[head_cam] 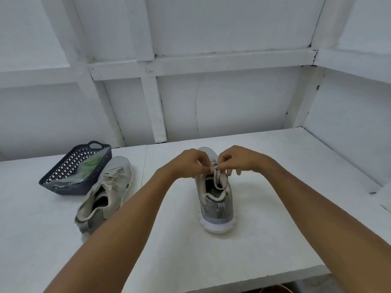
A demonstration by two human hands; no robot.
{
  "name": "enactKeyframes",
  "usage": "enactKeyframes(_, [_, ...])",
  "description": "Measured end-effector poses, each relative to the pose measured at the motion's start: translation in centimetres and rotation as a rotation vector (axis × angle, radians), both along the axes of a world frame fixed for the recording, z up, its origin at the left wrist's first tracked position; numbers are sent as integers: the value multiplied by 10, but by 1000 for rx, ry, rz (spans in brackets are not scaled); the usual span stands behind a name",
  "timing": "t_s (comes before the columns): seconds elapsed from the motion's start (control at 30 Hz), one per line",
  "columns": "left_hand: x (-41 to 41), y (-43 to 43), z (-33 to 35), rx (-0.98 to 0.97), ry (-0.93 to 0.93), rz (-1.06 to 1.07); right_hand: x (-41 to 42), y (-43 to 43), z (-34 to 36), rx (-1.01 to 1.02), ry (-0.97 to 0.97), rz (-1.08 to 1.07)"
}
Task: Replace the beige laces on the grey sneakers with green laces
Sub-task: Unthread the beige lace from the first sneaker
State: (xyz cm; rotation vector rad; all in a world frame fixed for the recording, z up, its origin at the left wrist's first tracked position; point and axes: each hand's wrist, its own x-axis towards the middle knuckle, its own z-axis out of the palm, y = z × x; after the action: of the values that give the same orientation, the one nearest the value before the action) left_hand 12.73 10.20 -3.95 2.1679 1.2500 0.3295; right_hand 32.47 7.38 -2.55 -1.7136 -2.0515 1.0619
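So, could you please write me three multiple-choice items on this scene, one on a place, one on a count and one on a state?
1. Where does the basket stand?
A. on the table, beside the left sneaker
B. at the table's right edge
C. under the table

2. How many sneakers are on the table?
A. one
B. two
C. three

3. What do the left hand and right hand do?
A. lie flat on the table
B. pinch the lace of the right sneaker
C. lift the basket

Answers:
1 A: the basket sits far left, next to the left sneaker.
2 B: only two sneakers show.
3 B: both hands' fingers close on the beige lace above the shoe's opening.
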Motion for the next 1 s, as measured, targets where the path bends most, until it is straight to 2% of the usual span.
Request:
enactKeyframes(0.17, [-5,8,-5,-150,-119,58,17,23,-3,-168,163,83])
enactKeyframes(0.3, [-4,7,-5,-205,-181,106,24,40,-15,-281,388,42])
enactKeyframes(0.47, [-4,8,-2,-246,-153,58,28,51,-17,-392,624,19])
enactKeyframes(0.57, [-6,9,-6,-249,-175,50,30,58,-19,-439,854,81])
enactKeyframes(0.63, [-6,8,-9,-234,-202,63,31,64,-24,-440,930,144])
enactKeyframes(0.73, [-8,8,-13,-247,-238,90,30,67,-28,-415,791,128])
enactKeyframes(0.87, [-12,13,-13,-309,-298,130,30,65,-28,-412,338,224])
enactKeyframes(1.0, [-4,16,-14,-270,-219,146,32,57,-27,-465,252,263])
